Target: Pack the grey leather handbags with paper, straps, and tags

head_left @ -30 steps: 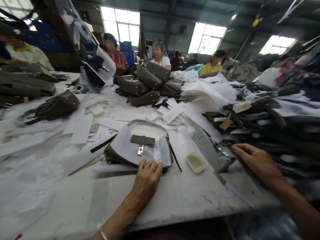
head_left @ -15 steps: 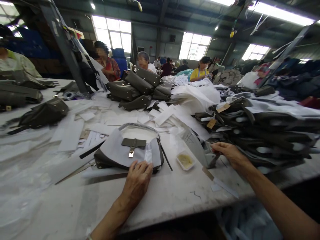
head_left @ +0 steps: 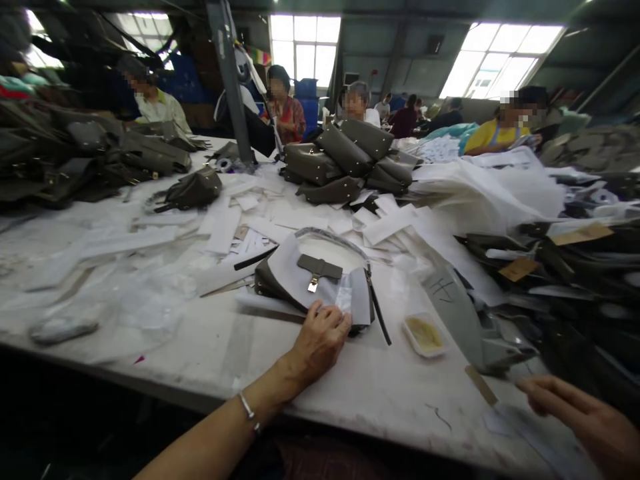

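A dark olive handbag point(head_left: 315, 280) wrapped in white paper lies on the white table point(head_left: 210, 347) in front of me. My left hand point(head_left: 320, 340) rests on its near edge, fingers curled over the paper and plastic wrap. My right hand point(head_left: 585, 420) hovers low at the right over the table edge, fingers stretched out with nothing in them, beside a thin flat blade tool point(head_left: 493, 400). A small white tray of yellowish paste point(head_left: 424, 333) sits between the hands. A grey cut leather piece point(head_left: 455, 313) lies to the right of the tray.
Finished bags point(head_left: 345, 160) are piled at the table's middle back, more bags point(head_left: 90, 153) at the left, and a big stack of leather pieces point(head_left: 575, 273) at the right. Paper strips point(head_left: 225, 227) litter the top. Several other people sit along the far side.
The view has swung left. My right hand has pulled back from the grey leather piece toward the table's near right edge. My left hand stays on the bag.
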The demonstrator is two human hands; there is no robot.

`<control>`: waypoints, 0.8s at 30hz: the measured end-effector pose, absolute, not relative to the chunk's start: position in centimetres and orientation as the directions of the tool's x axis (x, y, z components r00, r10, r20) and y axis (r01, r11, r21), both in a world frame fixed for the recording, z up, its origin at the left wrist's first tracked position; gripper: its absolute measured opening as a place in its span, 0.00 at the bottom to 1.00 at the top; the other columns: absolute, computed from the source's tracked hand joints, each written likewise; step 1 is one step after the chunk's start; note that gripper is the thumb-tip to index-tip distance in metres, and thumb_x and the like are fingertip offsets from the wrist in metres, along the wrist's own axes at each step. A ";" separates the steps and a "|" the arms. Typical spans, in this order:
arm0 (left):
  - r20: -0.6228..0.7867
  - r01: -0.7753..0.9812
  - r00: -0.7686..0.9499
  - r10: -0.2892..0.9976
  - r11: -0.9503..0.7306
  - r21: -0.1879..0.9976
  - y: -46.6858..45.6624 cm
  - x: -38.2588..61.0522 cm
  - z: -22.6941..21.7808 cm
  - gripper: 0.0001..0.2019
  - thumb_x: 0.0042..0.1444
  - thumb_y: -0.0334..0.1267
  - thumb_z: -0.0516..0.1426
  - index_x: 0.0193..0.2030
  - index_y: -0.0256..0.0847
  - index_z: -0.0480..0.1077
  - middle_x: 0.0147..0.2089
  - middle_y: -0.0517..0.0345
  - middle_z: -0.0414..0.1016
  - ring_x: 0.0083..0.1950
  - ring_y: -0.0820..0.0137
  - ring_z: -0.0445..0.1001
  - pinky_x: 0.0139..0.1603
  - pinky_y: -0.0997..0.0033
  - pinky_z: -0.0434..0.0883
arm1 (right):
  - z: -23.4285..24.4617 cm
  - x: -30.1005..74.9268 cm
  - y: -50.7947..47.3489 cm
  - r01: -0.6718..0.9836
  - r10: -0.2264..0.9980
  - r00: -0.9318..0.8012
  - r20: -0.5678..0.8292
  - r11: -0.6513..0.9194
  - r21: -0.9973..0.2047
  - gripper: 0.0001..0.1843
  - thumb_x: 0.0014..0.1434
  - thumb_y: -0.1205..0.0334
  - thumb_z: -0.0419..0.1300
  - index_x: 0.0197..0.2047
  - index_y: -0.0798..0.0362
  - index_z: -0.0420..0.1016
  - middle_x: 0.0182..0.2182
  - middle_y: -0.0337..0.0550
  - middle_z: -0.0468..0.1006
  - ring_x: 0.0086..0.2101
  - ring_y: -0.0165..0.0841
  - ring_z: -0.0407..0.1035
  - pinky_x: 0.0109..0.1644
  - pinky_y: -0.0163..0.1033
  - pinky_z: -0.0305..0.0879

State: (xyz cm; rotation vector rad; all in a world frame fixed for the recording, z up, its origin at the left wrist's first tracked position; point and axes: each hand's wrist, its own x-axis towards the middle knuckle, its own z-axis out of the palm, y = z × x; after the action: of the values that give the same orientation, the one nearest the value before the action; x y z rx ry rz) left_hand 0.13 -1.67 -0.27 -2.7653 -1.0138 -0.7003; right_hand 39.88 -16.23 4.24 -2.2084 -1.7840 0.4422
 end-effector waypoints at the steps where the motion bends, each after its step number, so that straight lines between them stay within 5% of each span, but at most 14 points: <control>1: 0.449 0.641 0.670 0.591 -0.766 0.052 -1.7 0.2 -0.3 0.15 0.63 0.31 0.52 0.57 0.39 0.65 0.47 0.51 0.73 0.50 0.63 0.71 0.62 0.51 0.61 | 6.1 37.8 -15.3 0.825 0.969 0.220 -0.109 -0.245 -0.509 0.26 0.56 0.36 0.45 0.21 0.39 0.73 0.23 0.50 0.78 0.28 0.47 0.74 0.31 0.49 0.68; 5: 0.424 0.643 0.676 0.602 -0.764 0.061 -1.8 0.1 -0.3 0.17 0.62 0.30 0.52 0.58 0.38 0.64 0.48 0.50 0.72 0.53 0.61 0.70 0.63 0.50 0.60 | 13.2 27.0 -9.6 0.704 0.944 -0.177 -0.278 -0.076 -0.706 0.21 0.54 0.38 0.58 0.26 0.46 0.76 0.25 0.42 0.76 0.29 0.39 0.70 0.34 0.41 0.67; 9: 0.447 0.639 0.662 0.602 -0.764 0.083 -2.1 0.0 -1.0 0.18 0.62 0.29 0.51 0.59 0.38 0.64 0.50 0.49 0.72 0.55 0.61 0.69 0.64 0.50 0.59 | 15.2 19.7 -2.7 0.660 0.748 -0.566 -0.347 0.158 -0.735 0.13 0.57 0.51 0.61 0.31 0.50 0.79 0.26 0.36 0.76 0.30 0.31 0.67 0.36 0.34 0.63; 15: 0.496 0.644 0.626 0.601 -0.758 0.105 -2.3 0.0 -1.5 0.16 0.63 0.29 0.49 0.58 0.37 0.65 0.49 0.50 0.72 0.56 0.62 0.69 0.66 0.50 0.58 | 12.6 17.2 6.2 0.778 0.655 -0.603 -0.456 0.357 -0.517 0.08 0.50 0.57 0.64 0.25 0.51 0.78 0.18 0.32 0.70 0.22 0.26 0.61 0.25 0.31 0.52; 24: 0.513 0.632 0.609 0.605 -0.761 0.146 -2.4 -0.3 -1.0 0.15 0.65 0.29 0.48 0.56 0.34 0.67 0.47 0.49 0.73 0.57 0.60 0.68 0.66 0.49 0.58 | 9.3 13.9 11.0 0.851 0.719 -0.473 -0.509 0.523 -0.050 0.07 0.38 0.64 0.73 0.20 0.48 0.78 0.17 0.37 0.72 0.24 0.36 0.71 0.31 0.37 0.58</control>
State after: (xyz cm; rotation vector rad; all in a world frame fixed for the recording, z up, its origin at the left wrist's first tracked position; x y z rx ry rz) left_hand -0.31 -2.41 -1.02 -2.7730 -1.0667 -0.8544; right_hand 13.89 11.03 9.32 -1.7058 -3.1021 0.5507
